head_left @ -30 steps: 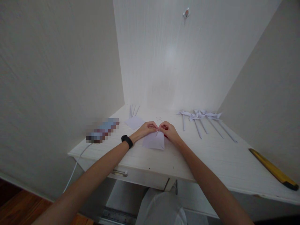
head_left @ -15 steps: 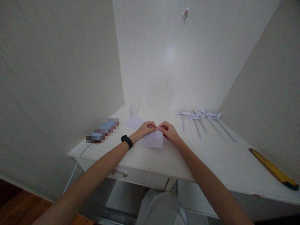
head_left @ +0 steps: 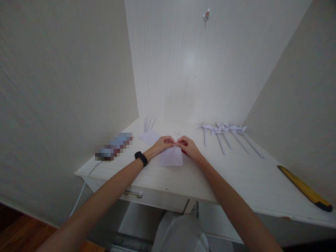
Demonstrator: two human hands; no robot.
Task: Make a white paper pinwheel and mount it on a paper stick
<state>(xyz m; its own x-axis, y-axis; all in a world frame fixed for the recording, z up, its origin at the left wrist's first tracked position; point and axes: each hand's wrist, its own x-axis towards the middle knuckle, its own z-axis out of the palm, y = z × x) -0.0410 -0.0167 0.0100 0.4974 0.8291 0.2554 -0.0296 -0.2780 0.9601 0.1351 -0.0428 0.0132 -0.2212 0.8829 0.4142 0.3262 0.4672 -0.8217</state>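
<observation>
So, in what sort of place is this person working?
Probably a desk nook inside a room: a white wooden-looking desk with a metal-handled drawer, pale flat walls on three sides, and reddish-brown wooden flooring below.

The sheet (head_left: 170, 159) at centre looked like smooth, matt paper; the desk (head_left: 236, 178) had a faintly grained satin finish. Lower left, the handle (head_left: 133, 194) looked metallic, the floor (head_left: 18, 229) wooden.

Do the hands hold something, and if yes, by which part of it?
The left hand and right hand pinch a white paper at its far end.
</observation>
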